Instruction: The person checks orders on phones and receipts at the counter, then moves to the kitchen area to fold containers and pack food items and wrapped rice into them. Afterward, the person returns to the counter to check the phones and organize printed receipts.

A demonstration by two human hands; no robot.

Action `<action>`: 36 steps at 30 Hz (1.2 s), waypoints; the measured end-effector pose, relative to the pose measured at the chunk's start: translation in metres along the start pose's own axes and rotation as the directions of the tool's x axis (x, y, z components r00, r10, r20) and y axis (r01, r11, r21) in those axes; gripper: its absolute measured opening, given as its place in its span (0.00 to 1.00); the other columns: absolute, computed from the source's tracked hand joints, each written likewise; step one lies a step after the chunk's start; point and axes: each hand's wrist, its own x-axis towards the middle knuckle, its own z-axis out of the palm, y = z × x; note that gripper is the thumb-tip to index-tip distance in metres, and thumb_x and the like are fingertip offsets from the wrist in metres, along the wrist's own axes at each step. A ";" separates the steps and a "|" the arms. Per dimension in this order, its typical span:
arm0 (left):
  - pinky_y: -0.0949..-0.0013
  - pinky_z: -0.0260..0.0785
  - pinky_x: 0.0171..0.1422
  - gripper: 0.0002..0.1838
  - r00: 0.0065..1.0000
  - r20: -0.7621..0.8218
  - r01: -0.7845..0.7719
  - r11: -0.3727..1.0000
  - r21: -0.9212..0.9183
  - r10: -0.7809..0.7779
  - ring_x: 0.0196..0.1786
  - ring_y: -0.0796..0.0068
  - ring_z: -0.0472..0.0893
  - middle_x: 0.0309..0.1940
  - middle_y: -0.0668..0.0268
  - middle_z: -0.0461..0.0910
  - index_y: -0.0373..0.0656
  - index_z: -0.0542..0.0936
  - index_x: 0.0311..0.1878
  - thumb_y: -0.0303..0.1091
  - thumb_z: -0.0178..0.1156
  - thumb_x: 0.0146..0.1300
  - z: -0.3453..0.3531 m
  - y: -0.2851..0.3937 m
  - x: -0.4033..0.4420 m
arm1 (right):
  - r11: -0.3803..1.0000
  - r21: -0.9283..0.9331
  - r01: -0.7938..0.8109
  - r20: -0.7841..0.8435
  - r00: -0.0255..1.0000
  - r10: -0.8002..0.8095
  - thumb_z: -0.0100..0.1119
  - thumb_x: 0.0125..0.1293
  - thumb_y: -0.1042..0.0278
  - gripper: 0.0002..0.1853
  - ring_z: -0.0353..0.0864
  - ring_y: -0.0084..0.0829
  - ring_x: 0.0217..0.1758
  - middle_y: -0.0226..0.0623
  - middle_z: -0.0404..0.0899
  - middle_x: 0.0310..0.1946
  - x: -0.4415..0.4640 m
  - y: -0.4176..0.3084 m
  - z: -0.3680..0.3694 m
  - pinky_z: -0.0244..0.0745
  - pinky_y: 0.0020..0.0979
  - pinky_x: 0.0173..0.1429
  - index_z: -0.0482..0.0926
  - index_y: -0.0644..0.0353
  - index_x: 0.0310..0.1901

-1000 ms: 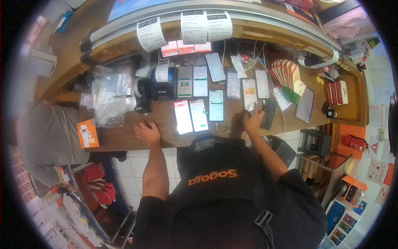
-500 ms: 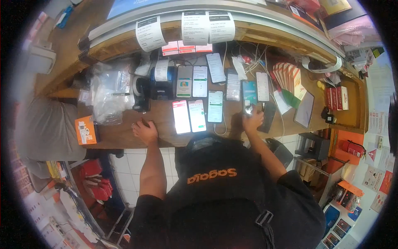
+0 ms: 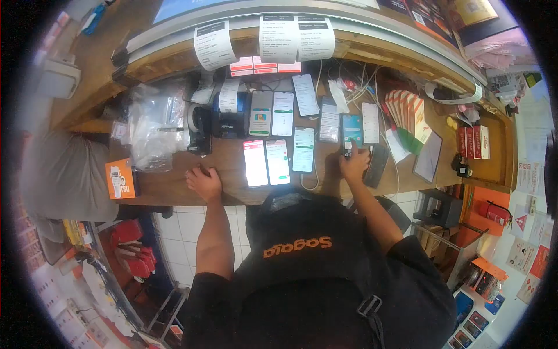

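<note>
My left hand (image 3: 204, 184) rests near the front edge of the wooden counter (image 3: 157, 187), its fingers curled. A small dark patch shows between thumb and fingers; whether it is an object or shadow, I cannot make out. Over at the right, my right hand (image 3: 355, 165) lies at the lower end of a phone with a teal screen (image 3: 352, 127), fingers apart and touching it. Between my hands lie a phone with a red-topped screen (image 3: 254, 163), a phone with a white screen (image 3: 278, 162) and a phone on a cable (image 3: 303, 150). Beside my right hand lies a dark flat object (image 3: 378, 167).
A blue receipt printer (image 3: 230, 123), a black tape dispenser (image 3: 199, 131) and clear plastic bags (image 3: 157, 131) stand left. Further phones lie behind. Fanned cards (image 3: 407, 116) and a tablet (image 3: 428, 156) lie right, with loose white cables. An orange box (image 3: 120, 178) sits at the left edge.
My right hand has shifted slightly on the teal-screen phone, whose lower screen now shows less glare. The camera view has moved a little. My left hand stays in place.
</note>
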 end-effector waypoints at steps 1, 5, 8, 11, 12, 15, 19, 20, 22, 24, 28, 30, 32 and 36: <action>0.41 0.53 0.67 0.24 1.000 0.020 0.009 1.000 0.007 -0.009 0.65 0.40 0.63 0.61 0.39 0.66 0.39 0.73 0.53 0.45 0.54 0.58 -0.001 0.000 0.000 | 1.000 0.001 0.001 -0.001 1.000 -0.001 0.69 0.49 0.63 0.42 0.64 0.51 0.56 0.49 0.62 0.52 0.001 -0.003 -0.001 0.63 0.53 0.58 0.64 0.37 0.68; 0.42 0.53 0.67 0.24 0.999 0.028 0.027 1.000 -0.004 -0.027 0.64 0.41 0.64 0.60 0.39 0.66 0.39 0.73 0.54 0.44 0.54 0.57 -0.004 0.004 0.001 | 0.994 0.014 0.113 -0.085 0.990 -0.111 0.67 0.48 0.66 0.36 0.64 0.50 0.55 0.49 0.64 0.50 -0.003 -0.020 -0.009 0.62 0.50 0.58 0.72 0.39 0.63; 0.43 0.52 0.67 0.25 1.000 -0.011 0.003 1.000 0.012 -0.003 0.64 0.41 0.64 0.60 0.40 0.66 0.39 0.73 0.55 0.43 0.55 0.57 -0.002 0.003 0.001 | 0.976 0.068 0.205 -0.077 0.977 -0.200 0.66 0.47 0.67 0.32 0.64 0.49 0.53 0.48 0.64 0.47 -0.005 -0.020 0.001 0.61 0.49 0.58 0.76 0.41 0.60; 0.43 0.52 0.67 0.26 1.000 0.008 0.011 1.000 -0.010 -0.011 0.64 0.42 0.63 0.59 0.41 0.67 0.39 0.73 0.56 0.43 0.55 0.56 -0.004 0.004 0.001 | 0.963 0.103 0.250 -0.063 0.968 -0.245 0.65 0.47 0.67 0.30 0.65 0.49 0.52 0.46 0.65 0.46 -0.009 -0.021 0.006 0.61 0.49 0.57 0.77 0.42 0.57; 0.43 0.52 0.67 0.26 1.000 0.008 0.012 1.000 -0.009 -0.012 0.64 0.42 0.63 0.59 0.41 0.67 0.39 0.73 0.56 0.43 0.55 0.56 -0.004 0.003 0.001 | 0.963 0.088 0.255 -0.055 0.966 -0.251 0.65 0.47 0.67 0.29 0.65 0.48 0.51 0.46 0.65 0.45 -0.011 -0.023 0.006 0.61 0.49 0.57 0.78 0.43 0.57; 0.43 0.53 0.66 0.25 1.000 0.015 0.004 1.000 0.008 -0.004 0.63 0.42 0.64 0.59 0.42 0.66 0.40 0.73 0.55 0.43 0.55 0.56 -0.002 0.001 0.000 | 0.969 0.120 0.217 -0.022 0.976 -0.216 0.65 0.47 0.67 0.29 0.65 0.48 0.51 0.46 0.65 0.45 -0.012 -0.026 0.006 0.62 0.48 0.56 0.78 0.44 0.57; 0.44 0.54 0.65 0.25 1.000 0.008 0.002 1.000 -0.013 -0.001 0.61 0.43 0.64 0.57 0.44 0.67 0.41 0.73 0.54 0.44 0.56 0.55 -0.004 0.003 0.001 | 0.967 0.115 0.229 -0.049 0.973 -0.225 0.66 0.47 0.67 0.30 0.65 0.48 0.51 0.46 0.65 0.46 -0.011 -0.025 0.008 0.63 0.48 0.56 0.77 0.46 0.58; 0.44 0.55 0.64 0.25 1.000 0.027 0.009 1.000 -0.016 -0.008 0.61 0.44 0.65 0.57 0.45 0.67 0.41 0.73 0.54 0.44 0.57 0.55 -0.005 0.003 0.002 | 0.965 0.126 0.228 -0.075 0.973 -0.220 0.64 0.47 0.67 0.29 0.65 0.48 0.52 0.46 0.65 0.46 -0.011 -0.024 0.009 0.63 0.49 0.56 0.78 0.42 0.56; 0.44 0.55 0.64 0.25 1.000 -0.001 0.001 1.000 0.016 -0.001 0.60 0.45 0.65 0.57 0.46 0.67 0.41 0.73 0.54 0.44 0.57 0.55 -0.001 0.002 0.001 | 0.963 0.138 0.230 -0.100 0.971 -0.217 0.63 0.47 0.67 0.28 0.66 0.48 0.52 0.46 0.66 0.47 -0.012 -0.024 0.011 0.63 0.50 0.56 0.79 0.38 0.55; 0.44 0.55 0.64 0.25 1.000 -0.029 -0.006 0.999 0.049 0.008 0.60 0.45 0.65 0.56 0.47 0.67 0.41 0.73 0.53 0.44 0.57 0.55 0.001 0.000 0.001 | 0.974 0.102 0.201 -0.072 0.978 -0.194 0.62 0.48 0.66 0.29 0.66 0.49 0.52 0.47 0.66 0.47 -0.013 -0.025 0.013 0.63 0.50 0.56 0.77 0.37 0.56; 0.44 0.55 0.65 0.25 1.000 -0.019 0.000 1.000 0.008 0.000 0.61 0.45 0.64 0.57 0.47 0.67 0.40 0.73 0.53 0.44 0.57 0.55 0.000 0.001 0.001 | 0.967 0.136 0.215 -0.090 0.975 -0.204 0.62 0.49 0.66 0.29 0.66 0.49 0.52 0.47 0.66 0.48 -0.009 -0.030 0.016 0.64 0.51 0.56 0.76 0.36 0.57; 0.44 0.54 0.65 0.24 0.999 -0.035 -0.014 1.000 0.004 0.014 0.62 0.45 0.64 0.57 0.47 0.67 0.40 0.73 0.53 0.44 0.57 0.55 0.002 -0.001 0.000 | 0.963 0.163 0.214 -0.086 0.976 -0.202 0.62 0.49 0.66 0.28 0.66 0.49 0.52 0.46 0.66 0.48 -0.006 -0.037 0.012 0.64 0.51 0.56 0.78 0.37 0.56; 0.44 0.54 0.66 0.25 1.000 -0.023 -0.002 1.000 0.017 0.002 0.62 0.44 0.64 0.57 0.46 0.67 0.40 0.73 0.53 0.44 0.57 0.55 0.001 0.001 0.000 | 0.966 0.142 0.217 -0.081 0.975 -0.207 0.63 0.49 0.66 0.27 0.67 0.49 0.52 0.46 0.67 0.48 -0.004 -0.043 0.006 0.65 0.50 0.56 0.78 0.38 0.56; 0.44 0.54 0.65 0.24 0.997 -0.065 -0.031 1.000 0.007 0.031 0.61 0.45 0.65 0.56 0.47 0.68 0.41 0.73 0.53 0.44 0.57 0.55 0.003 -0.002 0.000 | 0.960 0.097 0.261 -0.074 0.964 -0.255 0.67 0.48 0.67 0.26 0.67 0.47 0.51 0.43 0.67 0.46 -0.004 -0.047 0.007 0.64 0.47 0.53 0.80 0.44 0.53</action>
